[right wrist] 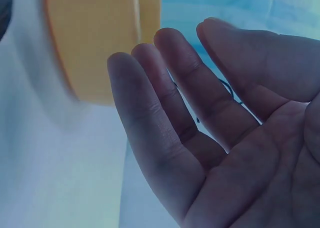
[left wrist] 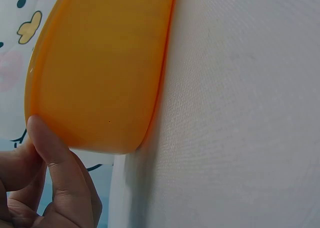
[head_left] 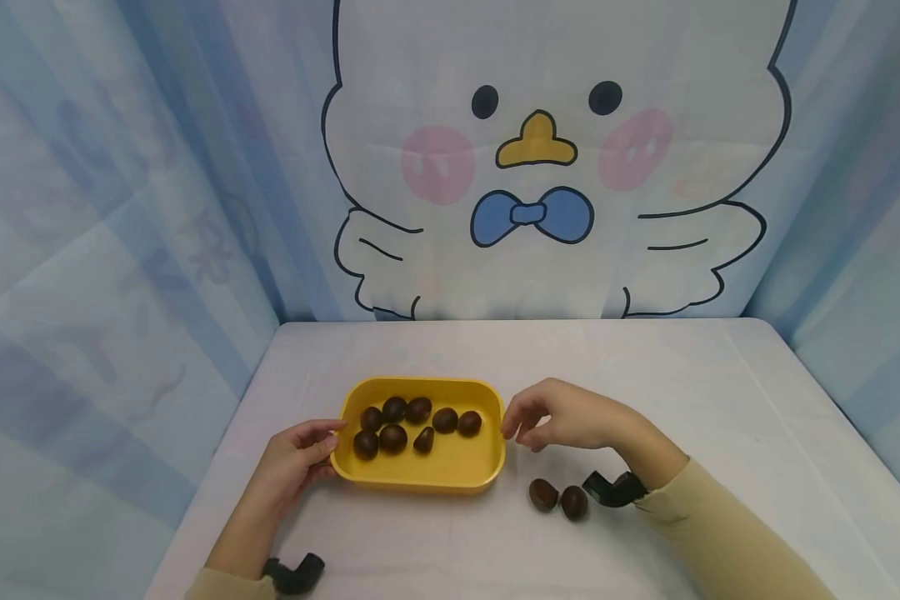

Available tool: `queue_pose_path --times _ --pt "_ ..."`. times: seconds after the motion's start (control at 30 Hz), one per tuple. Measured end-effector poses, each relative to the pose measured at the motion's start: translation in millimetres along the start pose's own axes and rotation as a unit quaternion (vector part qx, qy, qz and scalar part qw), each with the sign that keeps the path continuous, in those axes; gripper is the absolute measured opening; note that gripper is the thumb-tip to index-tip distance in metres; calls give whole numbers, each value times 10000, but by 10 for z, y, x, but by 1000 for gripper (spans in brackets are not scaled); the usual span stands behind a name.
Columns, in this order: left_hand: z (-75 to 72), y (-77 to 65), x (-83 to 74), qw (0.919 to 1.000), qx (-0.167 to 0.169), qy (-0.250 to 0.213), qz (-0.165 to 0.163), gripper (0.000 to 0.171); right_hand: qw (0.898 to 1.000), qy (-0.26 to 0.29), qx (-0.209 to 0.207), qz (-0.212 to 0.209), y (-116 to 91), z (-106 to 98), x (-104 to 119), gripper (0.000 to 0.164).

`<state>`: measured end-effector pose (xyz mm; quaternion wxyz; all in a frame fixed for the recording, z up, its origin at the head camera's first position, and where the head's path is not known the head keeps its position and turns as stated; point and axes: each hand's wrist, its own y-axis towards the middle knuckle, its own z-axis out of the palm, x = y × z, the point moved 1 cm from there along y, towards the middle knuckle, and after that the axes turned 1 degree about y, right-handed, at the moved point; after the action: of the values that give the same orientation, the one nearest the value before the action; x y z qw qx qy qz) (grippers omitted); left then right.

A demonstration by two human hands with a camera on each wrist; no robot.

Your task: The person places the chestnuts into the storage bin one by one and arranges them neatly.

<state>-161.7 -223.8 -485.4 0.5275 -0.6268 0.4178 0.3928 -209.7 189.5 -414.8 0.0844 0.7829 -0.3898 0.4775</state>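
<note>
A yellow tray stands on the table with several dark brown chestnuts in it, mostly in its left and middle part. One smaller, pointed piece lies among them. My left hand pinches the tray's left end between thumb and fingers; the left wrist view shows the tray wall from outside, fingertips at its edge. Beside the right rim hovers my right hand. Its fingers are loosely bent with nothing held, close to the tray in the right wrist view.
Two chestnuts, one on the left and one on the right, lie on the white table below my right hand. Behind the table hangs a curtain with a cartoon bird, and blue curtains flank both sides.
</note>
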Motion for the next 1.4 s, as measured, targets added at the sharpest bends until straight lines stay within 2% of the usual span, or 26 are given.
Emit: queue_pose_path --times 0.3,0.6,0.97,1.4 --pt "1 -1 -2 10000 -16 -26 -11 32 9999 -44 14 161 -149 25 -186 20" --pt "10 -8 -20 10000 -26 -63 -18 32 9996 114 148 209 -170 193 -352 21" --pt "7 2 -7 10000 -48 -11 -45 32 9986 -82 303 417 -133 364 -405 24" --pt "11 -15 -11 10000 -71 -17 -65 32 9980 -441 392 232 -132 465 -417 28"
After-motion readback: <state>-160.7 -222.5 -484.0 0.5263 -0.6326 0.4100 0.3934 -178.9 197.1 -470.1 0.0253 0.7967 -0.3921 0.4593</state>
